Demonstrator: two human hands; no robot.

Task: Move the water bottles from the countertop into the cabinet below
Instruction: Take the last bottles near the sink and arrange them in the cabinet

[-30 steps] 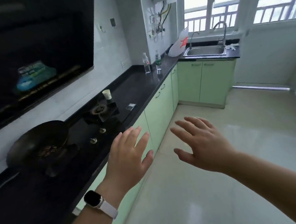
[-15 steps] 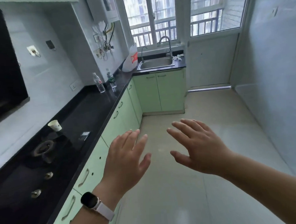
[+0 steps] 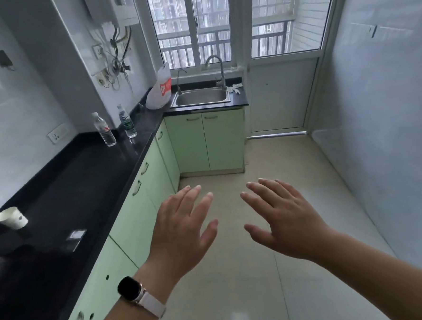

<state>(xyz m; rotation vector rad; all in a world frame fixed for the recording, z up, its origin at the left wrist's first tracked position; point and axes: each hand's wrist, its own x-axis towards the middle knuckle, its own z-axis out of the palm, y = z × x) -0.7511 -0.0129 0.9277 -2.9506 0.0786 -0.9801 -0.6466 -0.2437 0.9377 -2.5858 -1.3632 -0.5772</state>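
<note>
The black desk (image 3: 87, 177) runs along the left wall above closed pale green cabinets (image 3: 139, 213). The left hand (image 3: 182, 231), a watch (image 3: 131, 289) on its wrist, and the right hand (image 3: 282, 219) hover over the floor, fingers spread, holding nothing. A red-labelled bottle (image 3: 103, 129) and a green-labelled bottle (image 3: 127, 121) stand upright side by side at the desk's far end, well apart from both hands.

Even daylight was admitted through the window (image 3: 213, 26), which was partly washed out. Soft glare was noted on the floor (image 3: 239, 315) and the black desk (image 3: 87, 177). Straight lines were bowed toward the edges; slight softness was observed throughout.
</note>
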